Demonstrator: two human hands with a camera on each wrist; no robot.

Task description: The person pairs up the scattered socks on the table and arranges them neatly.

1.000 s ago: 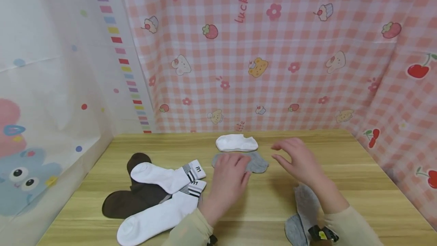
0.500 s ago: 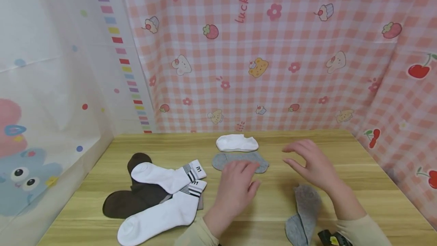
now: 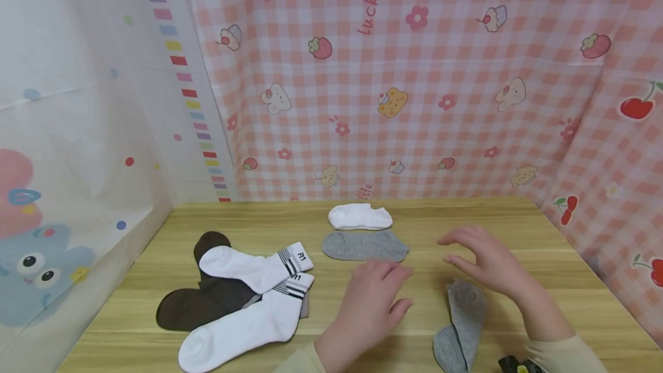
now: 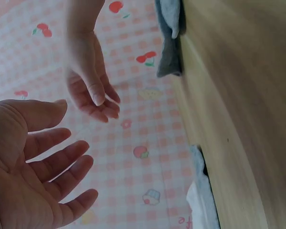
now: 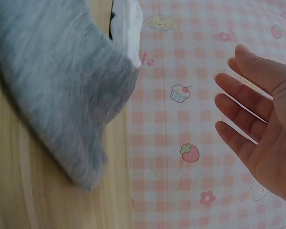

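My left hand [image 3: 370, 304] hovers over the middle of the table with relaxed fingers and holds nothing. Just beyond its fingertips a grey ankle sock [image 3: 365, 246] lies flat, with a white low-cut sock [image 3: 359, 217] behind it. My right hand [image 3: 484, 261] is raised on the right, fingers apart and holding nothing; the right wrist view also has this hand [image 5: 257, 119] loosely spread. Below it on the table lies another grey sock [image 3: 468, 318], partly folded over. In the right wrist view this grey sock [image 5: 62, 86] looms close.
To the left, two white crew socks [image 3: 243, 324] with black stripes lie across dark brown socks [image 3: 189, 308]. A bit of grey fabric [image 3: 304, 307] peeks out beneath them. Behind the wooden table [image 3: 414, 212] hangs a pink checked curtain [image 3: 352, 73].
Both hands have drawn back toward me and to the right, away from the middle grey sock, which is now uncovered. The socks stay in place.
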